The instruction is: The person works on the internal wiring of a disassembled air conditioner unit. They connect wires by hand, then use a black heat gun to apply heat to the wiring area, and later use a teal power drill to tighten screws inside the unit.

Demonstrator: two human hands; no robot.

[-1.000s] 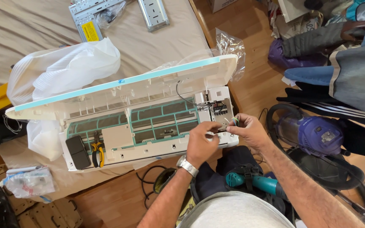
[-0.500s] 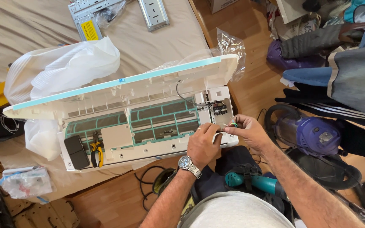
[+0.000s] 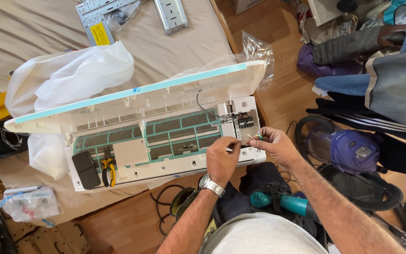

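A white indoor air-conditioner unit [image 3: 165, 136] lies on a bed with its front cover [image 3: 132, 96] lifted open. Its green filter grid and the terminal block [image 3: 244, 121] at the right end are exposed. My right hand [image 3: 278, 146] pinches a small bunch of coloured wires [image 3: 255, 137] just below the terminal block. My left hand [image 3: 222, 157], with a metal wristwatch, grips a thin tool or wire end pointed at those wires. The two hands almost touch.
Yellow-handled pliers [image 3: 109, 170] and a black remote [image 3: 85, 170] rest on the unit's left end. A white plastic bag [image 3: 71, 70] and metal mounting plates [image 3: 170, 14] lie on the bed. A purple vacuum cleaner [image 3: 348, 150] and a teal power tool [image 3: 283, 203] sit on the wooden floor.
Both hands stay at the unit's right end. My left hand has shifted slightly closer to the wires in my right hand.
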